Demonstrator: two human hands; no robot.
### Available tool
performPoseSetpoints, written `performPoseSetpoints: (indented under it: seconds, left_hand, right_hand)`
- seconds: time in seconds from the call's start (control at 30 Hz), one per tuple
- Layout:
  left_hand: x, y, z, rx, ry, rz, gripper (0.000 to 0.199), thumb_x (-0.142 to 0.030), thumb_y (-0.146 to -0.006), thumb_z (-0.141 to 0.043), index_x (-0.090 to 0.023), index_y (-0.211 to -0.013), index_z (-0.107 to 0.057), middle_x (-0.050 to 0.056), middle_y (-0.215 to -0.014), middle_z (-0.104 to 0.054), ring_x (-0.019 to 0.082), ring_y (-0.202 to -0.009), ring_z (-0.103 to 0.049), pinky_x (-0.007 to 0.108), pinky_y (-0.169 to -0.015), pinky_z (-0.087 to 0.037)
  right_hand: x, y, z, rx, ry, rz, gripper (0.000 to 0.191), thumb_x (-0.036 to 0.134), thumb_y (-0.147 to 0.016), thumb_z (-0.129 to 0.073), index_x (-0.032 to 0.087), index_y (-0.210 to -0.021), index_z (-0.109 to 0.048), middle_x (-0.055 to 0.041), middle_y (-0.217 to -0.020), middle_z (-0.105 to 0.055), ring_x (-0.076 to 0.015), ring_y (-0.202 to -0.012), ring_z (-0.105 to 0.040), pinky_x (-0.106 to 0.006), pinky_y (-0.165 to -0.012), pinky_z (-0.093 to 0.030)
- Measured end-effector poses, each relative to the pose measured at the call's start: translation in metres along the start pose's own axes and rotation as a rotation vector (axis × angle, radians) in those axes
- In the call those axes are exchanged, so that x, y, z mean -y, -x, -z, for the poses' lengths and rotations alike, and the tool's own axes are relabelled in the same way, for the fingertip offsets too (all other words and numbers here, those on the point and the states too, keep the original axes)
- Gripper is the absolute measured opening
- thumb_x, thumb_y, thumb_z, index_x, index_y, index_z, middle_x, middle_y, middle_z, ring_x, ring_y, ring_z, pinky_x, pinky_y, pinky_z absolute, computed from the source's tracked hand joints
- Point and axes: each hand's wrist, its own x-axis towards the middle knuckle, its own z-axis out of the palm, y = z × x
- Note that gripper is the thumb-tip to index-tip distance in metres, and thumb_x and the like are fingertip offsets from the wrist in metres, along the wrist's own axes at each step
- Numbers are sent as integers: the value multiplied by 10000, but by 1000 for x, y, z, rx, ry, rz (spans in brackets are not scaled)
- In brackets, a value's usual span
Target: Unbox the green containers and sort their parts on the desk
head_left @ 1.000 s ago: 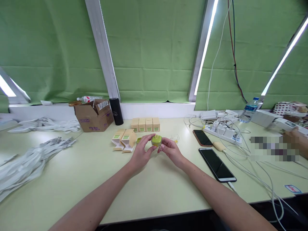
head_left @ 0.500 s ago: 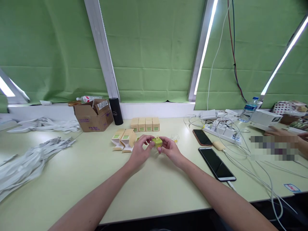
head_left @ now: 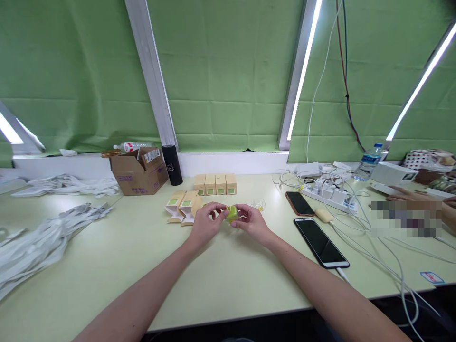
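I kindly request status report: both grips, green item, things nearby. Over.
Left grip and right grip: both closed on green item. Item partly covered. Two open cartons close by left grip.

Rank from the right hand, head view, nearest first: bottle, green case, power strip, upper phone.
1. Green case: touching the right hand.
2. Upper phone: right of the hand.
3. Power strip: right, past the phone.
4. Bottle: far right, at back.
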Motion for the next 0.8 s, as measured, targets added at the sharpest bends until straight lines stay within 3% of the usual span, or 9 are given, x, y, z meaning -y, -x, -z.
performPoseSetpoints:
  seconds: [0.27, 0.8]
  left_hand:
    - [-4, 0, 2, 57, 4, 22, 155, -348, -862, -690, -221, -841, -775, 55, -918, -808, 205, -798, -719, 318, -687, -536]
    - [-8, 3, 0, -112, 71, 6, 190, -389, -920, -667, -217, -853, -710, 64, -1012, -790, 210, -888, -716, 306, -700, -547]
  right_hand:
    - [-5, 2, 2, -8, 162, 80, 424, 288, -676, -872, 239, -1085, -775, -47, -1062, -648, -169, -834, -584, -344, -739, -522]
    - [-2, -1, -1, -33, 175, 121, 411, 297, -698, -868, 241, -1089, -755, -50, -1075, -666, -161, -813, -579, -334, -728, -530]
